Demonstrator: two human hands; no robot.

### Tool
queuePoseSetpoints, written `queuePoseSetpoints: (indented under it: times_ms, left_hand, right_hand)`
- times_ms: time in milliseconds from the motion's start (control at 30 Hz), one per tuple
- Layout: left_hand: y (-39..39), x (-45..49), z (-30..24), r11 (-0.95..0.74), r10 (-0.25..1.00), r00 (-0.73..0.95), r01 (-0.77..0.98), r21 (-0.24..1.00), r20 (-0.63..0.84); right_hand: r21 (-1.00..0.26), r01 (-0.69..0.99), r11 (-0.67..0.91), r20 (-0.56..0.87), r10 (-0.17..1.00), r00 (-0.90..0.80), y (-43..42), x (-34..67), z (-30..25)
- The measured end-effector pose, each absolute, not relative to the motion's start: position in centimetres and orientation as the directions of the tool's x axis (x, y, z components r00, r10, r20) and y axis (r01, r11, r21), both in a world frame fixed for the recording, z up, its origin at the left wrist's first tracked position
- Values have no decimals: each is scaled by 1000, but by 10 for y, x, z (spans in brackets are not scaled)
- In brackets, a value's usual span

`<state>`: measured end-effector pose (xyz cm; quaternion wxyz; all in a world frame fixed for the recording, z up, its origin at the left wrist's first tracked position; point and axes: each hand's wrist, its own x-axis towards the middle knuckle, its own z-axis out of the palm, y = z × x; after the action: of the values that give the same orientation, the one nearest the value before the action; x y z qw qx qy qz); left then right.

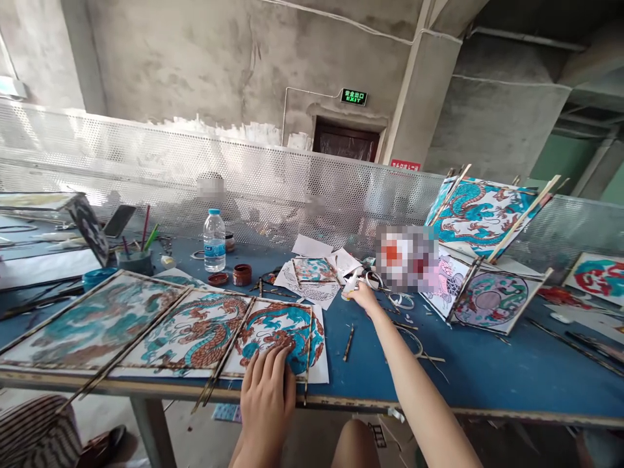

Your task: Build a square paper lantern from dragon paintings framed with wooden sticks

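Sticks (309, 344) frame the picture (274, 328) at our table's (361, 380) front edge; our left hand (268, 377) rests over it, fingers extended and gripping nothing, probably to steady it, while our right hand (363, 297) grasps a white bottle (351, 282).

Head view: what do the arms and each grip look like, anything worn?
The left grip and right grip are bare human hands, ungloved. The right forearm is slim and sleeveless, with no watch or bracelet; the left forearm, mostly out of frame, shows no sleeve either.
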<state>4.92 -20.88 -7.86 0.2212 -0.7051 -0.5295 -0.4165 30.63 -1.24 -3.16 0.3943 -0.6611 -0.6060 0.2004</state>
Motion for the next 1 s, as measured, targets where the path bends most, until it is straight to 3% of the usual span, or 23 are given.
queuePoseSetpoints:
  times_ms: [267, 533, 600, 700, 767, 867, 1000]
  left_hand:
    - [-209, 49, -79, -342, 583, 97, 930, 136, 806]
    - [-208, 49, -79, -323, 569, 102, 940, 108, 816]
    - [-207, 50, -80, -297, 557, 90, 950, 96, 826]
    - [-204, 51, -83, -270, 532, 74, 959, 86, 843]
    - [-203, 51, -84, -278, 525, 70, 956, 93, 848]
    - [-204, 52, -83, -300, 529, 62, 946, 119, 846]
    - [-207, 51, -81, -315, 568, 54, 936, 156, 821]
  right_hand:
    - [-587, 808, -62, 188, 959, 210, -17, 304, -32]
    - [-554, 826, -103, 185, 952, 243, -29, 315, -18]
    - [-558, 828, -59, 312, 910, 275, -37, 319, -6]
    - [-531, 847, 38, 640, 673, 371, -49, 316, 14]
    - [-426, 899, 99, 735, 618, 280, -53, 302, 23]
    - [-236, 942, 240, 583, 810, -60, -48, 259, 20]
    - [-185, 937, 297, 382, 900, -210, -22, 192, -1]
